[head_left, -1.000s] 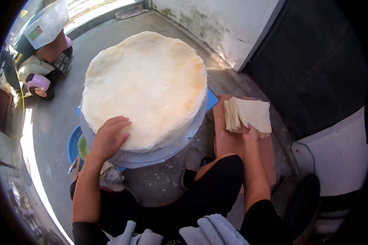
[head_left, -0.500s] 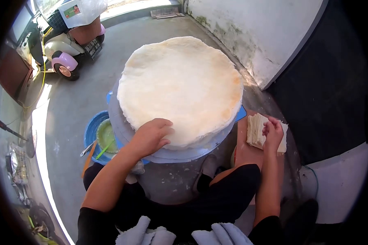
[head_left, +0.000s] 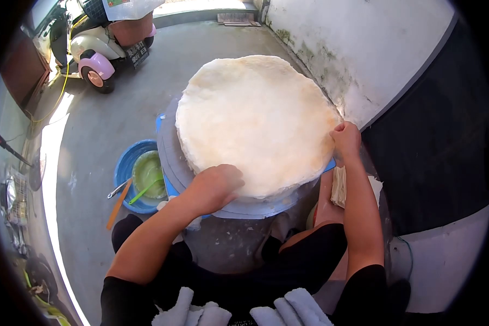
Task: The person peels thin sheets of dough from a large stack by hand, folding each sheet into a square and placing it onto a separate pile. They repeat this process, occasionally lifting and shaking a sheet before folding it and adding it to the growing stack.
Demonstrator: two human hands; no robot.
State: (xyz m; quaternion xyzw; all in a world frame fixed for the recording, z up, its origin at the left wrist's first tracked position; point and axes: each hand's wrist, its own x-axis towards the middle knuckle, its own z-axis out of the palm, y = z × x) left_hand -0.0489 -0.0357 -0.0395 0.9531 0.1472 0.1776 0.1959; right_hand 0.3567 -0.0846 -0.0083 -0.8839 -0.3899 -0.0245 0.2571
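A broad, pale slab [head_left: 258,127] is seen at the middle of the view, cream-white and softly browned in patches, its edge thick and ragged. Its rim is met at 7 o'clock by the left hand [head_left: 217,187], whose fingers are loosely curled; whether anything is held there cannot be told. At 3 o'clock the right hand [head_left: 346,141] is placed at the rim, its fingers drawn in towards the thumb; whether the edge is pinched cannot be told.

The slab is borne by grey discs [head_left: 173,155], beneath which a blue support [head_left: 331,164] is glimpsed. At 4 o'clock, folded sheets [head_left: 339,187] are partly covered by the right forearm. At 8 o'clock, a green bowl [head_left: 145,156] is set in a blue basin [head_left: 123,157] on the grey floor [head_left: 119,119]. A scooter [head_left: 95,46] is parked at 10 o'clock; a stained white wall [head_left: 364,54] is seen at 1.

The slab's pointing cannot be told from its near-round outline, seen slightly longer from 9 to 3 o'clock.
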